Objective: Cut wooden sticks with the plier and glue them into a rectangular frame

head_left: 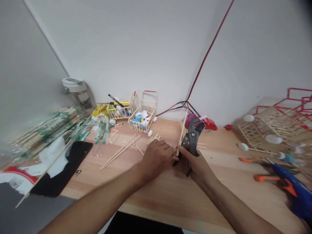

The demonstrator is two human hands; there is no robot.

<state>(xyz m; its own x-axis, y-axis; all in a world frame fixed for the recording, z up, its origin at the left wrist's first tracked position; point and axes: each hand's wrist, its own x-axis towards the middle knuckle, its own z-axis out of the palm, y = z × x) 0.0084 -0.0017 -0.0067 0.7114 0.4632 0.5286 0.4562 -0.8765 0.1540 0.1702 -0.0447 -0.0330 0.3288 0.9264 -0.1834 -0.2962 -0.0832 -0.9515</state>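
Observation:
My right hand (198, 162) is wrapped around dark grey adjustable pliers (193, 135), with the jaws pointing up and away from me. Its thumb presses by the lower end of some thin wooden sticks (182, 131), which stretch toward the wall. My left hand (158, 156) is closed, its fingertips pinching at the near end of these sticks, right beside the other hand; the exact grip is partly hidden. Just beyond the left hand lie short cut sticks (153, 139). Two longer sticks (120, 152) rest on the wooden table (156, 198) to the left.
Two small stick-built carts (143, 118) holding bottle caps stand by the wall. Packaged sticks (46, 130), a black phone-like slab (60, 172) and a lidded jar (78, 94) are left. At right are more stick carts (268, 126), orange-handled pliers (265, 178) and a blue glue gun (292, 187).

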